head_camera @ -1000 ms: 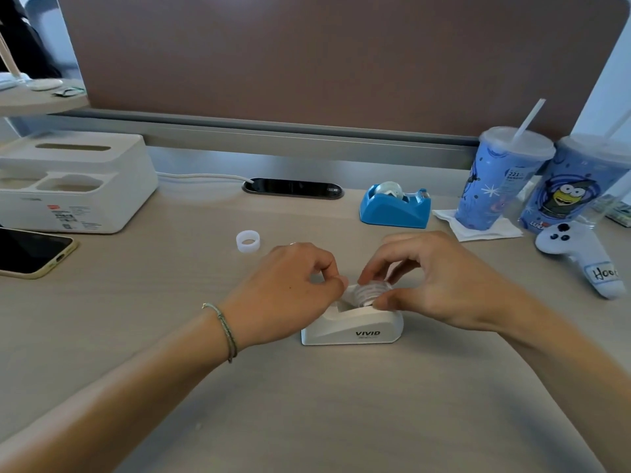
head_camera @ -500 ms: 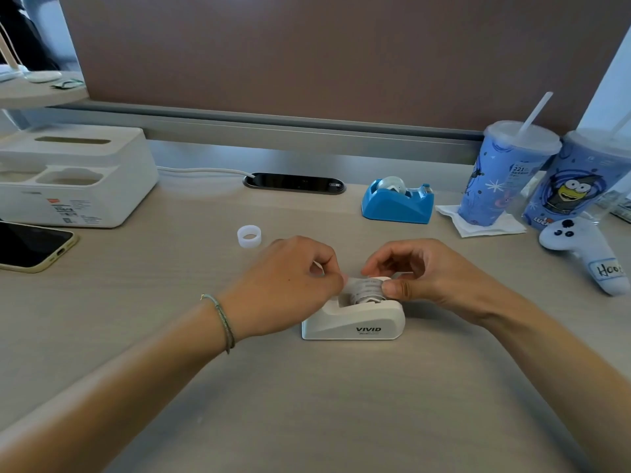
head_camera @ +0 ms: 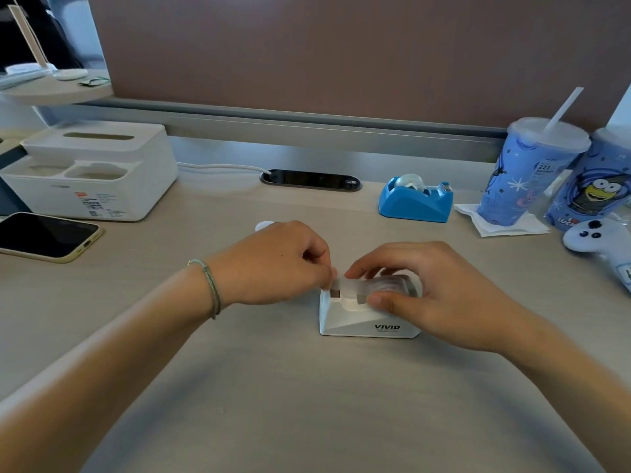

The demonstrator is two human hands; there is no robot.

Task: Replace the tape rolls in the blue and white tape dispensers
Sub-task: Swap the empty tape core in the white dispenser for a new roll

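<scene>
white tape dispenser (head_camera: 367, 319) is under my two hands, on the desk (head_camera: 307, 404), with the word vivid on its near side. going from big things to small: the white organizer box (head_camera: 92, 172) stands far to the left of my left hand (head_camera: 273, 264), and the dark phone (head_camera: 47, 237) lies flat just in front of that box, also left of this hand. two blue cups (head_camera: 526, 172) with straws stand beyond my right hand (head_camera: 440, 288) and to its right, one on a white napkin (head_camera: 502, 223), and a white controller (head_camera: 601, 240) lies near them. the blue tape dispenser (head_camera: 415, 199) sits beyond the right hand, apart from it, with a roll in it. my right hand is curled around the clear tape roll (head_camera: 386, 285) seated in the white dispenser, thumb on the near side and fingers on the far side. my left hand pinches the loose tape end (head_camera: 338, 285) at the left end of the dispenser, fingers closed tight on it. a small white ring (head_camera: 263, 227) peeks out just behind the left hand.
</scene>
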